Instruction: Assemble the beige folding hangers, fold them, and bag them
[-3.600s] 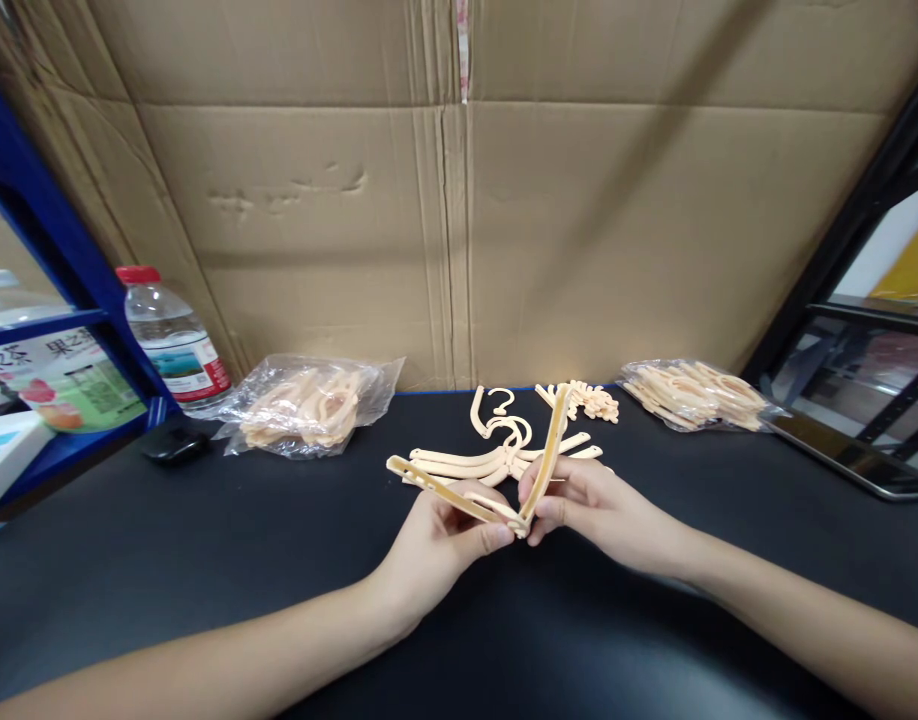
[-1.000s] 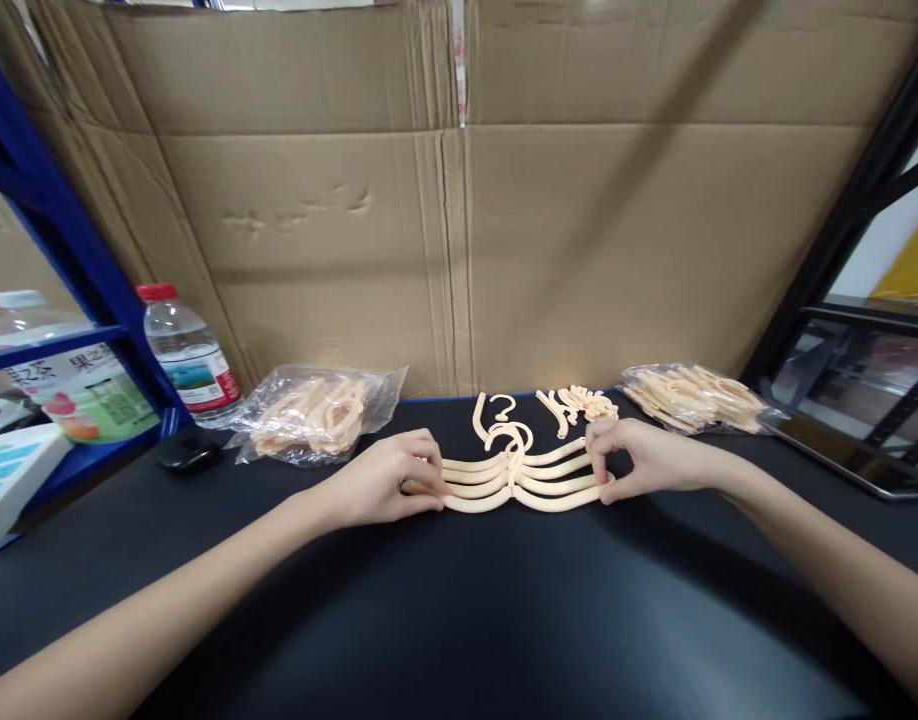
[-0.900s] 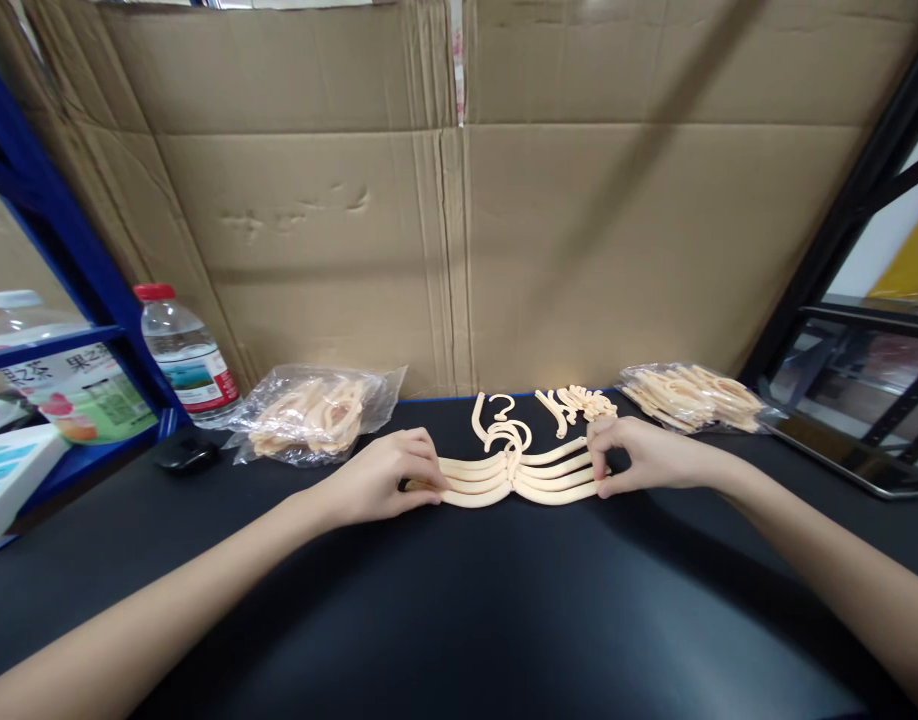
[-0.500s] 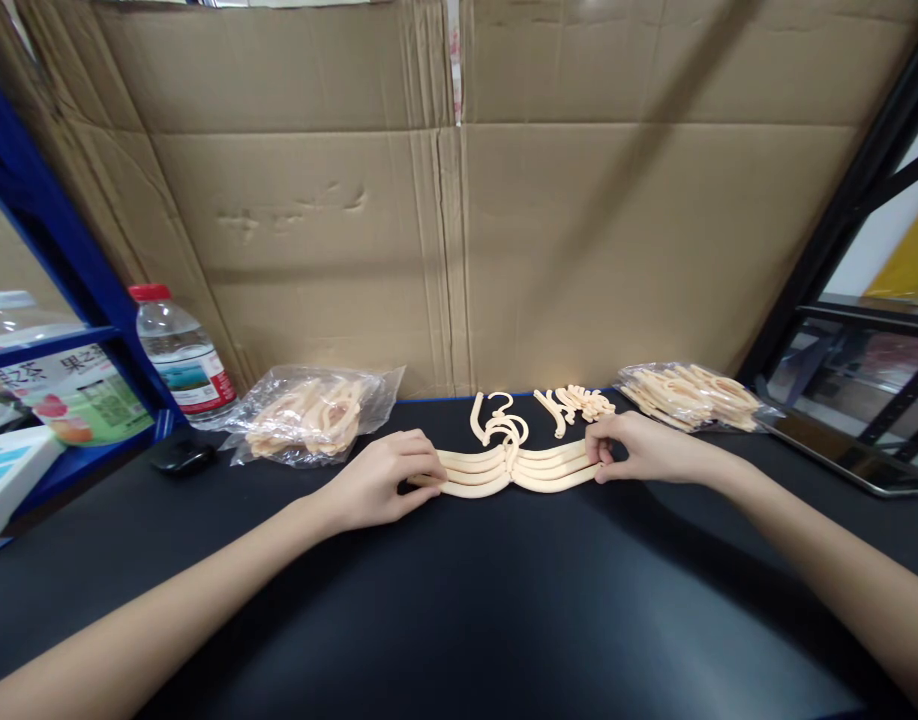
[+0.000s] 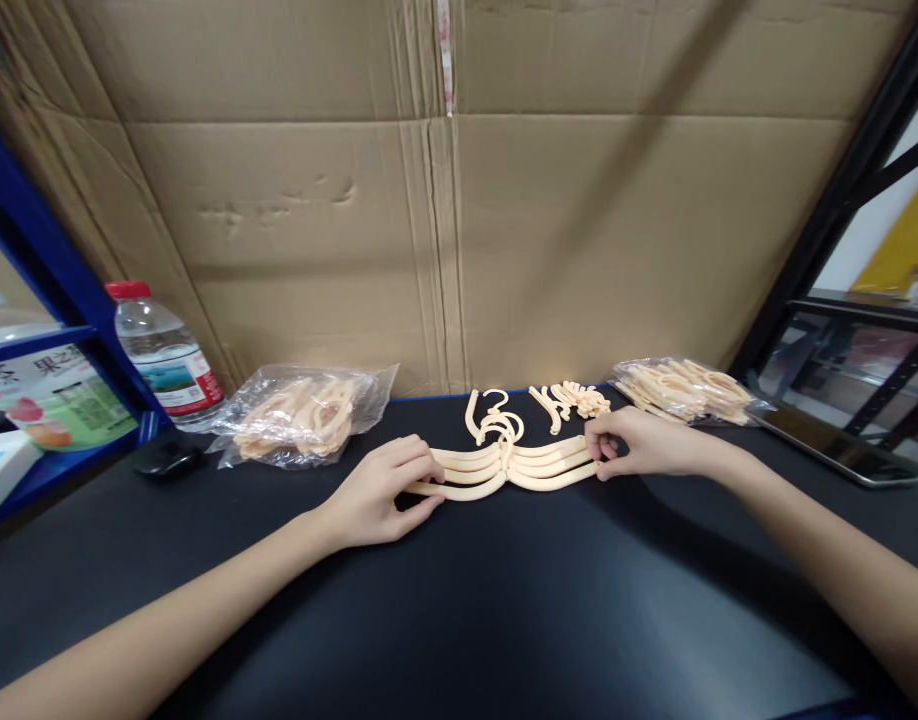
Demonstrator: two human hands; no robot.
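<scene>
Cream-coloured clothes hangers (image 5: pixel 530 466) lie fanned on the black table, their arms side by side and their hooks (image 5: pixel 502 428) pointing to the back. My left hand (image 5: pixel 388 490) has its fingers and thumb around the left ends of the hangers. On the other side, my right hand (image 5: pixel 624 445) pinches the right ends, the thumb at the nearest arm's tip. The fingers hide the ends of the arms. Just behind the hooks lie a loose hook piece (image 5: pixel 495 402) and a short straight piece (image 5: pixel 472 415).
Several small cream pieces (image 5: pixel 579 398) lie behind my right hand. Clear bags of cream parts stand left (image 5: pixel 301 415) and right (image 5: pixel 684 388). A phone (image 5: pixel 834 445) lies far right. At left are a red-capped bottle (image 5: pixel 166 360) and a black mouse (image 5: pixel 166 455). Cardboard (image 5: pixel 316 220) walls the back.
The nearest hanger's left arm has come slightly away from the others towards me, and my left thumb sits a little lower. My right hand keeps its grip. The view has shifted slightly.
</scene>
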